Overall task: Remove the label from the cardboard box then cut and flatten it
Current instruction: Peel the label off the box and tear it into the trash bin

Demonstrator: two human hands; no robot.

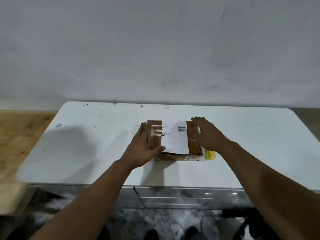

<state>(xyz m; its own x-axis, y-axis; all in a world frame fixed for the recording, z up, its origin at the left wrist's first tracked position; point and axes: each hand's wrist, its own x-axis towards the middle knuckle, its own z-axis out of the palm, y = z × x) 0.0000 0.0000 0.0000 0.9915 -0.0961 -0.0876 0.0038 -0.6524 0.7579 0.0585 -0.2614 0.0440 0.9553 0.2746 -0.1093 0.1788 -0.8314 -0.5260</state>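
Observation:
A small brown cardboard box (194, 146) lies on the white table (86, 153), near its middle. A white label (174, 141) with barcodes covers the middle of the box's top. My left hand (143, 148) lies against the box's left side, fingers straight and blurred, thumb touching the label's near left corner. My right hand (207, 134) is over the box's right end with its fingers spread; whether it touches the box I cannot tell. A yellow object (210, 155), maybe a cutter, lies at the box's near right corner, partly hidden by my right wrist.
The table stands against a pale grey wall (155, 49). A wooden surface (19, 135) is to the left. Metal drawers (173, 198) sit below the table's front edge, and cables (245, 227) lie on the patterned floor near my feet.

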